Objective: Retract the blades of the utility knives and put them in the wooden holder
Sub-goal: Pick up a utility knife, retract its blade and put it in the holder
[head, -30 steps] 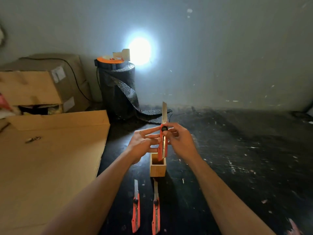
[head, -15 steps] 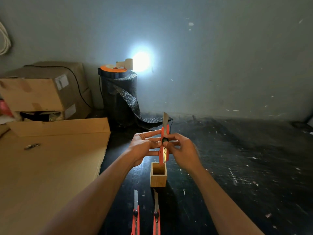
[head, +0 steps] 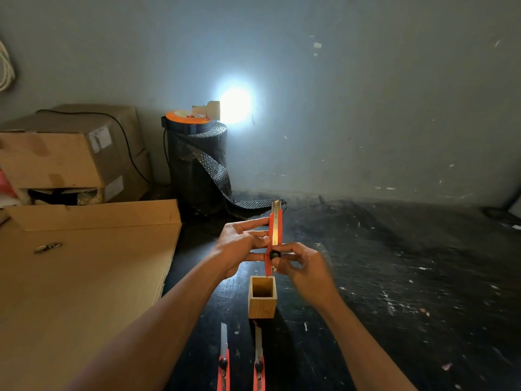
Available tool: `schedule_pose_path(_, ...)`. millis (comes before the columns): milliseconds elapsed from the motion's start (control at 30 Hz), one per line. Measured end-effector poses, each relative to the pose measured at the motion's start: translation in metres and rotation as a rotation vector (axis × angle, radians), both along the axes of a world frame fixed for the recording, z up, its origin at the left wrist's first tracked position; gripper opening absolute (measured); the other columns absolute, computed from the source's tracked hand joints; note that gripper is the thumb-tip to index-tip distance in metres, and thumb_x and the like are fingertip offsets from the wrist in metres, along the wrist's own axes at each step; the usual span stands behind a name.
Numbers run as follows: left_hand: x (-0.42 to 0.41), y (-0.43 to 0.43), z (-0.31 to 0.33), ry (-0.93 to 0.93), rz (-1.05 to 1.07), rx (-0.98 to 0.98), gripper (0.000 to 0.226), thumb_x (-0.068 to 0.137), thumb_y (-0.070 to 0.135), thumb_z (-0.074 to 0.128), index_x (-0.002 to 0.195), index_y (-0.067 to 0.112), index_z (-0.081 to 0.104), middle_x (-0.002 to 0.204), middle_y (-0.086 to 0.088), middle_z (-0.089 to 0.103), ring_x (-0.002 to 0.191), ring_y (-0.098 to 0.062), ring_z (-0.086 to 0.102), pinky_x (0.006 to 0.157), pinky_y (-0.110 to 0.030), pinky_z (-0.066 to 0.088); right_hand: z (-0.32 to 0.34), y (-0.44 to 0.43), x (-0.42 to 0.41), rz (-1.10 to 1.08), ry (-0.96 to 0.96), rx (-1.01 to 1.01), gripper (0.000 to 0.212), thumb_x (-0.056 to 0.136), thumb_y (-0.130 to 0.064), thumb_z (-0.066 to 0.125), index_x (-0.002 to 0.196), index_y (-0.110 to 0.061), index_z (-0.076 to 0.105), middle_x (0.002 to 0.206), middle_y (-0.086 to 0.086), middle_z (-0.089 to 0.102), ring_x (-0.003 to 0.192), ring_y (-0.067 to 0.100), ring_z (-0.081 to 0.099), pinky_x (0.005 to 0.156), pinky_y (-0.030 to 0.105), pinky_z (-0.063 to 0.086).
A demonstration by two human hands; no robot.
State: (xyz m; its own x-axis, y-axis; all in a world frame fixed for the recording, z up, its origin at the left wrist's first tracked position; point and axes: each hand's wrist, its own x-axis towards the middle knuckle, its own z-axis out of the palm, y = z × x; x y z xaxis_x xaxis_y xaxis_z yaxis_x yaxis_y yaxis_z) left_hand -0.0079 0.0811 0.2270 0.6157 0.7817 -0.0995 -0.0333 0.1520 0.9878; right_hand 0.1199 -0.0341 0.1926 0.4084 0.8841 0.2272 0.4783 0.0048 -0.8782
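Two hands hold one orange utility knife [head: 274,238] upright just above the wooden holder [head: 262,297], its lower end close over the holder's open top. Left hand [head: 239,244] steadies the knife body from the left, fingers stretched out and slightly spread, their tips pressed against the orange casing. Right hand [head: 301,263] pinches lower down, thumb and forefinger closed on the black slider knob [head: 274,254]. Only a short tip of blade [head: 275,206] shows above the casing.

On the dark, paint-flecked table [head: 394,277], two more orange utility knives lie side by side just in front of the holder, both with blades extended toward it: the left knife [head: 223,359] and the right knife [head: 258,359], whose blade tip nearly reaches the holder's base. Flat cardboard [head: 79,277] covers the table's left part, with cardboard boxes [head: 64,153] behind it, and a roll of black bubble wrap [head: 197,165] stands near a lamp's glare [head: 234,105] on the wall.
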Motion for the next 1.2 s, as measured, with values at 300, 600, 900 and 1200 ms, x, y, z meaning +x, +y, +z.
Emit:
schedule_pose_path(300, 0.006, 0.005, 0.002, -0.002, -0.007, 0.038, 0.04, 0.092, -0.008, 0.066, 0.119, 0.02, 0.073, 0.095, -0.001, 0.081, 0.078, -0.019, 0.081, 0.06, -0.033, 0.064, 0.0, 0.001, -0.005, -0.057, 0.057, 0.075, 0.019, 0.088, -0.019, 0.073, 0.098, -0.031, 0.061, 0.1, -0.019, 0.068, 0.096, 0.005, 0.066, 0.083, 0.021, 0.051)
schedule_pose_path(600, 0.009, 0.006, 0.0, -0.024, 0.002, 0.041, 0.041, 0.092, -0.007, 0.067, 0.121, 0.021, 0.072, 0.102, -0.006, 0.081, 0.086, -0.023, 0.081, 0.065, -0.036, 0.065, 0.001, 0.001, -0.002, -0.036, 0.048, 0.08, 0.02, 0.091, -0.019, 0.07, 0.1, -0.034, 0.061, 0.102, -0.02, 0.067, 0.099, 0.004, 0.064, 0.084, 0.018, 0.049)
schedule_pose_path(900, 0.012, 0.007, -0.001, -0.035, 0.008, 0.048, 0.044, 0.091, -0.008, 0.068, 0.127, 0.016, 0.07, 0.099, -0.005, 0.082, 0.085, -0.022, 0.081, 0.063, -0.033, 0.064, 0.001, 0.002, 0.001, -0.048, 0.055, 0.092, 0.02, 0.091, -0.018, 0.069, 0.102, -0.035, 0.064, 0.105, -0.016, 0.07, 0.103, 0.007, 0.066, 0.092, 0.029, 0.053)
schedule_pose_path(1200, 0.009, 0.005, 0.0, -0.04, 0.02, 0.058, 0.044, 0.092, -0.008, 0.066, 0.128, 0.017, 0.069, 0.088, 0.005, 0.082, 0.076, -0.016, 0.081, 0.056, -0.026, 0.061, -0.002, 0.004, -0.001, -0.062, 0.074, 0.109, 0.015, 0.09, -0.02, 0.07, 0.101, -0.029, 0.065, 0.103, -0.015, 0.071, 0.101, 0.008, 0.067, 0.085, 0.026, 0.053)
